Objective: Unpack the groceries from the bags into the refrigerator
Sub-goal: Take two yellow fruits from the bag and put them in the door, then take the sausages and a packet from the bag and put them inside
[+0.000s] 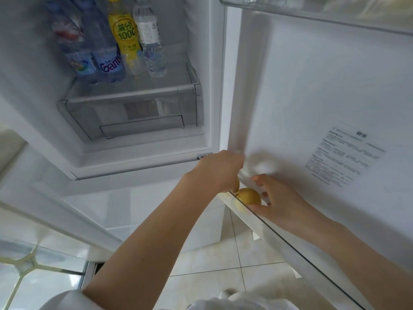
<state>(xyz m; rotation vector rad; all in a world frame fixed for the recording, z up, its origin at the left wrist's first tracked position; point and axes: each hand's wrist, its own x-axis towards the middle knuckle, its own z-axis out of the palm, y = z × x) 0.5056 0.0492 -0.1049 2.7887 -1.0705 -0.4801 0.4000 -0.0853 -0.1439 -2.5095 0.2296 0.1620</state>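
**Status: mid-unpack, fruit going into the door bin**

Near: both arms reach forward to the lower door bin (252, 217) of the open fridge door (312, 97).

- Right hand (279, 201): fingers (260, 179) spread apart around a round yellow-brown fruit (248, 196), thumb under it, touching. The fruit sits at the bin's rim, partly inside. Looks like it's being set down or nudged into place; can't call the grip firm.
- Left hand (220, 171): curled, knuckles to camera, just beside the first fruit. A sliver of yellow shows under it, likely a second fruit, mostly hidden. Can't tell if the fingers are clamped on it.

Mid: crisper drawer (131, 110) pushed in, clear front. Something pale and yellowish inside, too blurred to name.

Far: four bottles on the shelf (156, 83) above the drawer: two blue-labelled (107, 63), one yellow (125, 36), one clear water bottle (149, 41), all upright, packed side by side. An upper door bin (312, 12) is at top right, contents blurred.

Judgement:
- Done: drinks shelved; possibly some produce in the drawer.
- In hand: fruit into the door bin.
- Left: unknown. No bags in view, so I can't say how much remains. Plenty of free shelf space.
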